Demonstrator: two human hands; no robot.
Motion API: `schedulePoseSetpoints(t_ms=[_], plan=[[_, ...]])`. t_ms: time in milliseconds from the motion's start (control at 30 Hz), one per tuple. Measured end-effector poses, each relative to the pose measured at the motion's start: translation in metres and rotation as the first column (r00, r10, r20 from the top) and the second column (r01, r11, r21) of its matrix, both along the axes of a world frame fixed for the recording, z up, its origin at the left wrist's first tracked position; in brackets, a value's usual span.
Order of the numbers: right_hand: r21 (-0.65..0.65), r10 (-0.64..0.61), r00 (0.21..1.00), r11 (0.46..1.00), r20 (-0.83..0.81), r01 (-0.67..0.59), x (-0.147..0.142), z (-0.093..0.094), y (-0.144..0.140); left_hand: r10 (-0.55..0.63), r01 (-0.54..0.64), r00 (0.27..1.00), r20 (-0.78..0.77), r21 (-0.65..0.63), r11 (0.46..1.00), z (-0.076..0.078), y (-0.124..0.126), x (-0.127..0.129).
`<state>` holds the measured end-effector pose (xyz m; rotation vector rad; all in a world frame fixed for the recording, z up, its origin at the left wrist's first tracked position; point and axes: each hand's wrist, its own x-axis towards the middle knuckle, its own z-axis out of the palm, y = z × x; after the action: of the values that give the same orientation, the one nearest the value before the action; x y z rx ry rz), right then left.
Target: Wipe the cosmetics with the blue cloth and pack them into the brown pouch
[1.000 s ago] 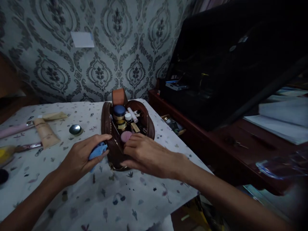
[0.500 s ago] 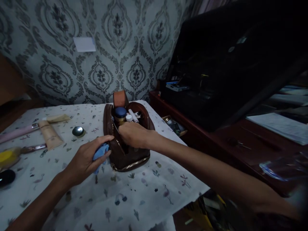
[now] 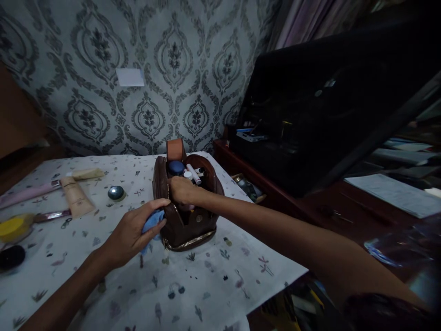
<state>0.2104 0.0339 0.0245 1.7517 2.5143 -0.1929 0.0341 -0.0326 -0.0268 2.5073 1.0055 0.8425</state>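
A brown cosmetic bag (image 3: 193, 232) stands unzipped on the patterned tablecloth. My left hand (image 3: 132, 232) is closed on a crumpled blue cloth (image 3: 153, 223), its thumb and fingers against the bag's left side by the zip. Inside the bag opening is my right hand (image 3: 182, 190), curled up, its fingertips and whatever they may hold hidden. Around it in the bag are a dark blue-lidded jar (image 3: 176, 167), a small white cap (image 3: 188, 175) and a white tube (image 3: 193, 174).
To the left lie a round jar (image 3: 116, 193), a beige tube (image 3: 76, 197), a brush (image 3: 51, 216), a yellow sponge-like thing (image 3: 15, 227) and a black round item (image 3: 12, 257). A large tilted black panel (image 3: 310, 115) stands on the dark red desk (image 3: 317, 220) at right.
My right hand has shifted slightly left and deeper along the bag's left inner side. My left hand keeps its hold on the cloth beside the bag. The view has tilted slightly.
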Motion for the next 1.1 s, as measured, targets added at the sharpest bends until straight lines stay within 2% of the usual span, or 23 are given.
schedulePoseSetpoints(t_ms=[133, 267, 467, 567, 700, 800, 967, 1100], plan=[[-0.024, 0.021, 1.000, 1.000, 0.022, -0.020, 0.015, 0.010, -0.009, -0.013, 0.013, 1.000, 0.008, -0.003, 1.000, -0.001, 0.000, 0.000], [0.034, 0.012, 0.999, 0.999, 0.033, -0.013, 0.032, 0.019, -0.023, -0.006, 0.006, 1.000, 0.017, -0.003, 1.000, -0.003, 0.001, 0.000], [0.047, -0.040, 0.995, 0.998, -0.095, 0.044, 0.055, 0.035, -0.051, -0.025, 0.025, 1.000, 0.019, -0.001, 1.000, -0.002, 0.000, 0.000], [0.111, -0.111, 0.986, 0.986, -0.125, 0.125, 0.062, 0.038, -0.062, -0.044, 0.044, 0.999, 0.019, -0.012, 0.999, -0.001, 0.000, -0.001], [0.245, -0.220, 0.975, 0.944, -0.025, 0.219, 0.066, 0.039, -0.065, -0.051, 0.052, 0.999, 0.017, -0.034, 0.998, -0.001, 0.001, -0.001], [0.291, -0.266, 0.963, 0.925, 0.042, 0.243, 0.067, 0.041, -0.062, -0.049, 0.049, 0.999, 0.010, -0.040, 0.998, -0.001, 0.001, -0.001], [0.273, -0.299, 0.942, 0.929, 0.154, 0.250, 0.067, 0.041, -0.053, -0.046, 0.046, 0.999, 0.011, -0.022, 0.999, -0.003, 0.001, -0.003], [0.284, -0.259, 0.943, 0.939, 0.207, 0.196, 0.067, 0.037, -0.047, -0.051, 0.052, 0.998, 0.028, -0.032, 0.998, -0.002, 0.001, -0.003]])
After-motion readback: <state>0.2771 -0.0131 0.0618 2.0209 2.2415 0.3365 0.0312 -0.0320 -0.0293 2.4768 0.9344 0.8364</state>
